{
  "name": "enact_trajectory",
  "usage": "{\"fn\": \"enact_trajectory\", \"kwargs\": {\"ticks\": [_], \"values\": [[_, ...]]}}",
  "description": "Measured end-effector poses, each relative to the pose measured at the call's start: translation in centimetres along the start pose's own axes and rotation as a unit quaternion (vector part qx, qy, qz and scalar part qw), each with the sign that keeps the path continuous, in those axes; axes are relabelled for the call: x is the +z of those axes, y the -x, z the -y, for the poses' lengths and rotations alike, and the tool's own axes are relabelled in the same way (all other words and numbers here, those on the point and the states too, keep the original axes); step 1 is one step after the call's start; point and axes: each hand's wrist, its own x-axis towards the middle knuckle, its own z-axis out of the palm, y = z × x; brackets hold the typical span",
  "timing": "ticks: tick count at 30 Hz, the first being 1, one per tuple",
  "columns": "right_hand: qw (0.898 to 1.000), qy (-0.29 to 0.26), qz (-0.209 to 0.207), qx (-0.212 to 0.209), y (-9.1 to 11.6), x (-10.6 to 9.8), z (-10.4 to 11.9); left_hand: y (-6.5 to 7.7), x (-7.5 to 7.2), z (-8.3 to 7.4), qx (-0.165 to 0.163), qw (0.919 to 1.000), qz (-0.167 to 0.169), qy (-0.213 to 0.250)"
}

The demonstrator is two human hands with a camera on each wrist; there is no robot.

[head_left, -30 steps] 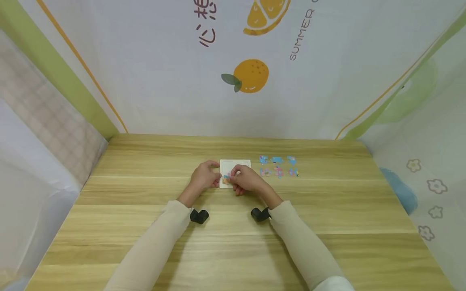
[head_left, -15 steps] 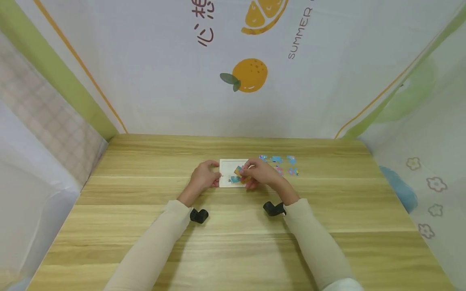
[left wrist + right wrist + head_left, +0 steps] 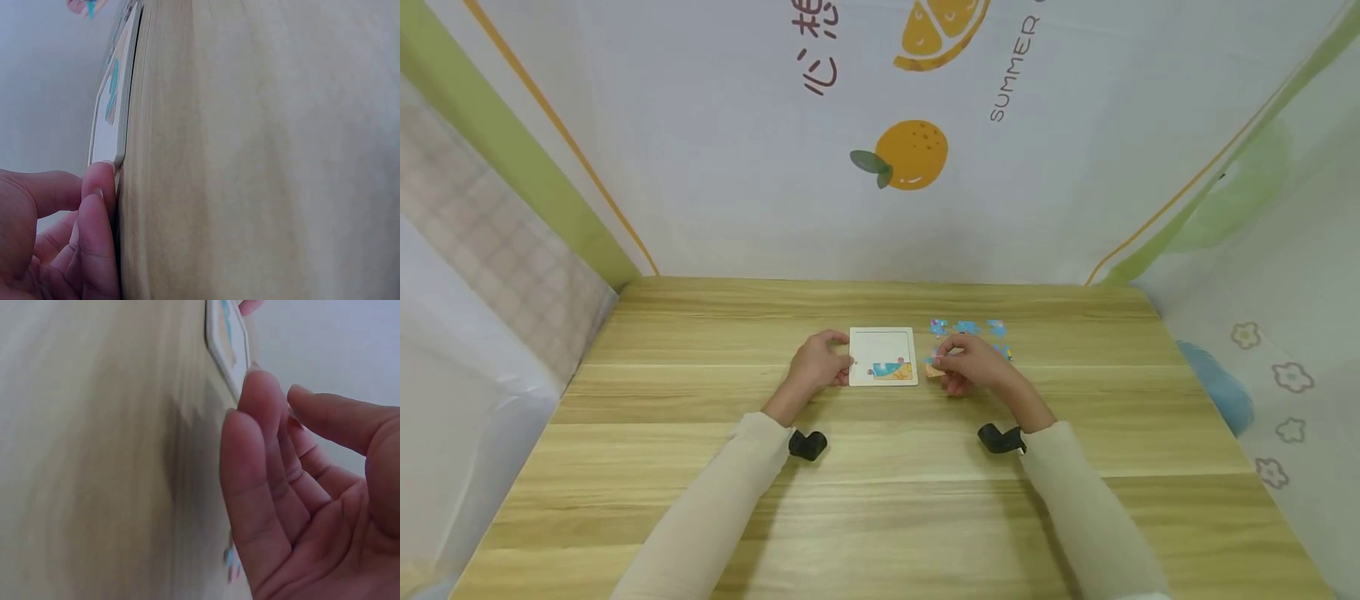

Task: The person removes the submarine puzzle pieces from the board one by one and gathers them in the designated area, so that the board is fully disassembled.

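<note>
A square white puzzle tray [image 3: 877, 344] lies flat on the table. Joined jigsaw pieces [image 3: 891, 372] in blue and orange sit along its lower right inside edge. My left hand [image 3: 819, 360] grips the tray's left edge, thumb and fingertips at the near corner in the left wrist view. Just right of the tray, my right hand [image 3: 973, 365] pinches an orange-and-blue jigsaw piece [image 3: 933, 369] between thumb and fingers. The fingers [image 3: 247, 453] hide that piece in the right wrist view, while a bit of teal shows at the right hand [image 3: 84, 6] in the left wrist view.
Several loose blue and pink jigsaw pieces [image 3: 966, 327] lie in rows right of the tray, some partly behind the right hand. A wooden table [image 3: 880, 492] carries everything, with a printed white curtain [image 3: 760, 192] rising along its far edge.
My right hand has moved right from over the tray to beside it, carrying the jigsaw piece. Joined pieces in the tray are now uncovered. My left hand stays at the tray's edge.
</note>
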Motion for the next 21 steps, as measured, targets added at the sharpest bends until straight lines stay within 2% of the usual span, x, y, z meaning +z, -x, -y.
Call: {"fn": "enact_trajectory", "kwargs": {"ticks": [6,12,21], "values": [[1.000,0.001,-0.011,0.025,0.9,-0.4,-1.2,0.0,0.1,0.0,-0.004,0.9999,0.001,0.010],[0.998,0.018,-0.020,0.052,1.3,-0.4,-1.9,0.1,0.0,0.0,0.006,1.0000,-0.001,0.001],[0.999,0.019,-0.027,0.041,1.5,0.2,-2.0,0.1,0.0,0.0,0.011,0.9998,-0.004,-0.016]]}}
